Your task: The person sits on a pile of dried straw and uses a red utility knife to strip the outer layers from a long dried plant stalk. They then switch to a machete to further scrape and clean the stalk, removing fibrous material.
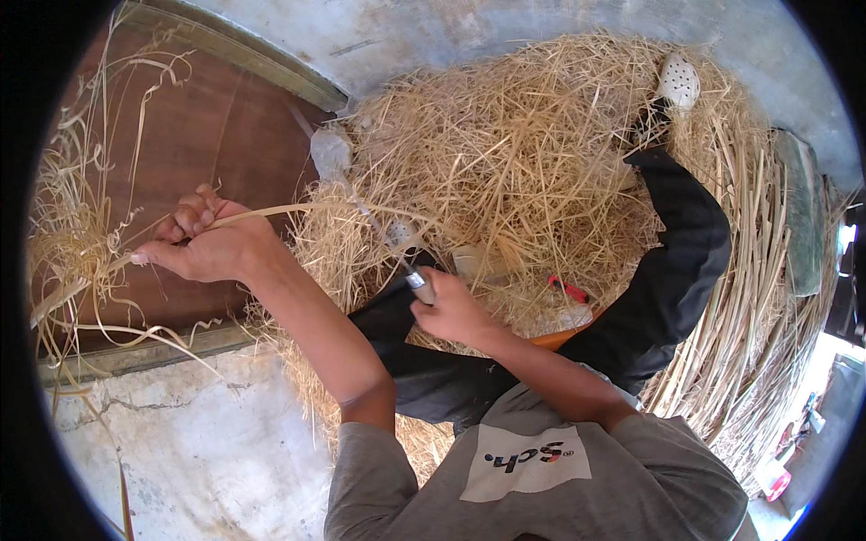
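Note:
My left hand (221, 242) is closed around a pale, flat plant strip (311, 207), its fingers curled and the palm partly turned up. From this hand the strip runs right, crossing the narrow blade of a knife (372, 219) and ending above the straw. Long loose strips and curly shavings (77, 243) hang out on the hand's other side, at the far left. My right hand (451, 311) is wrapped around the knife's handle below a shiny metal collar. The blade points up and to the left; its tip lies near a crumpled clear plastic piece (331, 153).
A deep heap of dry straw (505, 135) fills the floor between my legs. A red-handled tool (568, 288) lies on it. White perforated clogs (678, 81) are on my feet. Long stalks (722, 298) are stacked at the right, and a brown door panel (198, 117) stands at the left.

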Motion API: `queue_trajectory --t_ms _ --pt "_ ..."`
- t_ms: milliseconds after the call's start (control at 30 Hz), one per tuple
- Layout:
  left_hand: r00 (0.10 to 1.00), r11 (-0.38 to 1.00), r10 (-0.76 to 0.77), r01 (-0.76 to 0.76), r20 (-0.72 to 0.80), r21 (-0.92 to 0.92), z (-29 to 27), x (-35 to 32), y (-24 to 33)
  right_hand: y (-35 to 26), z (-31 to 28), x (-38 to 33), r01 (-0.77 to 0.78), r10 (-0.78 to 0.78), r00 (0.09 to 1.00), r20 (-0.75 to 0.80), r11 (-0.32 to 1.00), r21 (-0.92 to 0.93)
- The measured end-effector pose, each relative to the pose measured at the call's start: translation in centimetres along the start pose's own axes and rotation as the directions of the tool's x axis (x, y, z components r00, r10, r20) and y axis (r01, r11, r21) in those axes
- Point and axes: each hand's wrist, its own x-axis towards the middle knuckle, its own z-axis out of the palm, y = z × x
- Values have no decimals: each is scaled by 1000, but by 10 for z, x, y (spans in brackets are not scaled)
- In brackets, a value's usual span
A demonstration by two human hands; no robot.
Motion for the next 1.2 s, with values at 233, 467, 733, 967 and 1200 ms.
queue_trajectory --t_ms 233,467,733,967,1200 --pt "1000 999 19 -18 -17 49 -4 9 1 141 24 -15 -202 169 973 -157 955 -218" --pt "998 998 21 -17 -61 67 -14 16 -4 54 11 -6 -161 162 987 4 985 -59" --pt "999 997 25 -21 -47 76 -5 11 2 124 13 -14 -307 309 951 -7 942 -133" --pt "987 998 -58 58 149 1 -17 19 2 47 0 -5 -195 202 976 86 977 -86" --pt "879 962 -188 255 439 -99 -22 22 12 3 15 -10 -31 31 1000 7 999 -42"
